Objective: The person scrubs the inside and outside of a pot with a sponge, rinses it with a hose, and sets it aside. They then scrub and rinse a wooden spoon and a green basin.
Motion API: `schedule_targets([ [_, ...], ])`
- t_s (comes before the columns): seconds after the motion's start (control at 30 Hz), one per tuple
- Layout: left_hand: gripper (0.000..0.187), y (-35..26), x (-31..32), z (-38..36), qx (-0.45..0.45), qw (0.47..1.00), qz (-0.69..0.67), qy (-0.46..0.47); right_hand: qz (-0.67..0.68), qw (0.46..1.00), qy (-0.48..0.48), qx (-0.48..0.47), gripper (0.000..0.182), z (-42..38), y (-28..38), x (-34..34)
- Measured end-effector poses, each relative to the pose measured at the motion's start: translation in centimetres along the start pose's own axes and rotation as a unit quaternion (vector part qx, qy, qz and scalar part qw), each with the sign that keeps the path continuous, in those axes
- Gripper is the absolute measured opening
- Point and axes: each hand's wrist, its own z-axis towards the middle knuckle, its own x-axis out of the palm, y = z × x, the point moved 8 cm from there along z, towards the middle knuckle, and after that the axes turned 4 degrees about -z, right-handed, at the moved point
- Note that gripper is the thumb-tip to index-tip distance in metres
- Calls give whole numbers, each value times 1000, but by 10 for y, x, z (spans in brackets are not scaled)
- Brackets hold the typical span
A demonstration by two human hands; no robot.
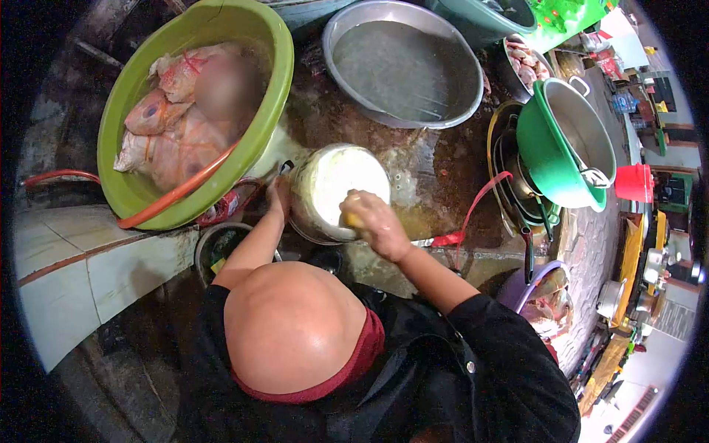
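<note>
Right now, the step in hand looks like rubbing a round silver pot (331,181) on the wet floor (443,173). The pot is in front of the person, between the big green tub (282,77) on the left and a stack of bowls and pans, with the green bowl (543,159) on its outer side, well off to the right. A wide silver basin (329,55) with cloudy water sits just past it. The right hand (379,224) is curled round a yellow lump (353,220), maybe a sponge, and presses it near the pot's right edge. The left hand (279,193) is on the other side of the pot, by its wall. Some of its fingers are hidden, so I cannot tell if it grips hard or just leans there. The next move seems to call for a firm left hand, so the pot does not slip or spin, while the right hand keeps the lump flat and goes round to the parts it has not touched. The pot's flat, bright white end faces up, and its wall goes down to a rim near the floor. I cannot tell if that white end is the bottom or the open top. Seen from above, it is round and no way looks longer; its middle line runs mostly up and down, maybe with a small lean.
</note>
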Motion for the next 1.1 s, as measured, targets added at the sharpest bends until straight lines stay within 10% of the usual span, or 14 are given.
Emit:
schedule_targets([
  [0.03, 46, -10, -2, -9, 17, 994, 85, -59, -37, 995, -83, 42, 42, -12, -17, -11],
  [0.13, 37, -10, 37, -35, -87, 967, -237, 17, -79, 968, -184, 149, 45, -25, -40, -19],
  [0.33, 34, -60, 44, -53, 182, 964, 178, -74, -49, 982, -54, -176, 39, 46, 76, 2],
  [0.5, 30, -83, 88, -97, 272, 925, 260, -56, 13, 984, -167, 67, 26, 94, -21, -36],
  [0.57, 28, -88, 88, -102, 317, 892, 307, -100, 108, 926, -80, 352, 40, 77, -83, -41],
  [0.7, 28, -99, 111, -120, 338, 893, 289, -65, 484, 733, -11, 478, 45, 2, -169, 14],
  [0.9, 23, -140, 148, -155, 399, 866, 302, -22, 750, 483, -1, 452, 49, -106, -170, 141],
  [1.1, 18, -176, 198, -203, 538, 748, 388, 8, 733, 449, 4, 510, 41, -96, -113, 140],
])
